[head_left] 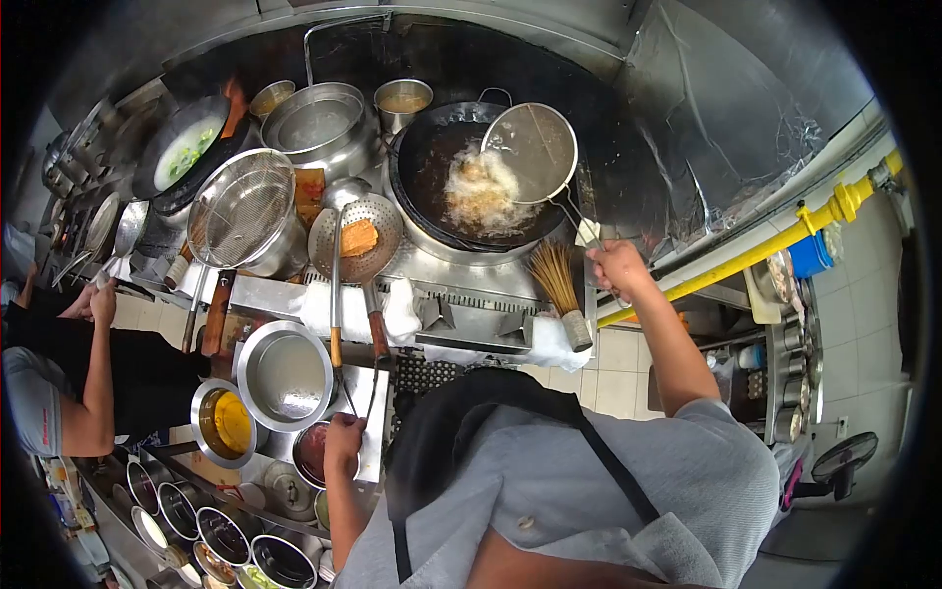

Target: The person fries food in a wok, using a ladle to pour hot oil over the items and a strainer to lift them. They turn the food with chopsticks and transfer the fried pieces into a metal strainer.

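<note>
My right hand [618, 267] is closed around the handle of a round fine-mesh strainer [538, 147]. The strainer is tilted over the right side of a black wok [422, 187] of dark oil, where pale food [481, 191] bubbles in foam. My left hand [343, 438] is closed on what look like thin metal tongs [372, 395], their two arms spread upward. It is beside a bowl of dark red contents [312, 451], partly hiding it. Ahead of it, a perforated skimmer [378, 218] holds an orange-brown fried piece [359, 238].
A co-worker's hands [96, 299] are at the left, near a wok with white liquid and greens [188, 149]. A steel pot [287, 375], a bowl of yellow liquid [225, 425] and a wire basket [241, 209] stand nearby. A bamboo brush [557, 280] leans at right; a yellow pipe [756, 260] runs behind.
</note>
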A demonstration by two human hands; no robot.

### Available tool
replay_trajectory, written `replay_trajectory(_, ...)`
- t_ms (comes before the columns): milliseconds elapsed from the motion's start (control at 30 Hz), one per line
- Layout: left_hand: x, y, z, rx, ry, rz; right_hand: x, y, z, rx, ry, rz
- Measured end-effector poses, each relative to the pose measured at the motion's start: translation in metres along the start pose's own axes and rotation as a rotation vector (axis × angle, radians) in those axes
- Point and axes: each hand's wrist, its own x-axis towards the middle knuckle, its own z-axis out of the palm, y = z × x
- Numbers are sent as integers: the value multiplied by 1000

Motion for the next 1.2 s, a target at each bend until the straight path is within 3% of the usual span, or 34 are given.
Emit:
replay_trajectory(133,25,-23,4,79,-36,12,12,4,-20,58,24,20)
replay_trajectory(233,31,-26,5,171,-38,62,51,11,-23,55,208,-52)
replay_trajectory(300,28,-20,3,181,-26,71,72,-3,-20,-134,182,-85)
replay_trajectory(400,-22,31,-4,111,-18,45,112,0,4,83,113,-34)
replay_trajectory(467,-40,41,-8,-38,7,21,122,-8,22,79,35,-4)
replay_trajectory(500,-43,35,-10,55,41,104,124,-12,30,103,-1,13)
replay_trajectory(633,-48,10,-12,188,21,100,125,-9,50,148,-82,43)
replay_trajectory(733,-22,-41,-1,198,-5,41,118,-15,61,176,-150,33)
replay_trajectory(767,2,-80,6,313,5,175,111,-22,65,185,-148,54)
replay_trajectory(867,-2,-56,12,67,-20,34,97,-32,70,114,-187,73)
replay_trajectory(1000,-33,13,7,164,43,34,103,-13,71,129,-258,-10)
replay_trajectory(1200,0,-26,13,119,16,46,40,-15,50,89,-324,-20)
